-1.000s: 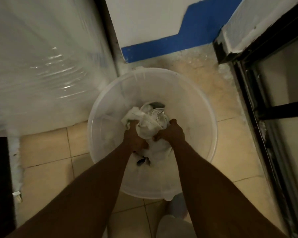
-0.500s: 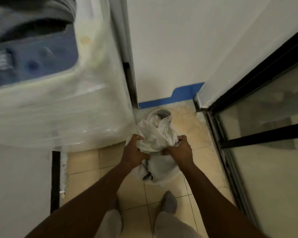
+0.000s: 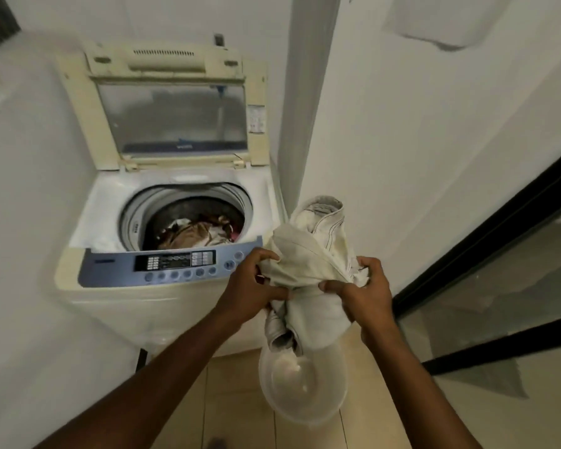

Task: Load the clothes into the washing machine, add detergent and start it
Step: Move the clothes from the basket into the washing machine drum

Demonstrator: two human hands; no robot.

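Clothes (image 3: 308,257), a pale bundle, sit clenched in the fingers (image 3: 332,288) of both the left hand (image 3: 251,291) and the right hand (image 3: 368,291), just right of the open washing machine (image 3: 175,222). Loading continues; next, likely carry it leftward over the part-filled drum (image 3: 188,218) and release.

A translucent plastic basin (image 3: 305,393) sits on the beige tiled floor (image 3: 237,409) near a white wall (image 3: 434,140). A black-framed glass door (image 3: 499,286) runs along the floor's right edge.
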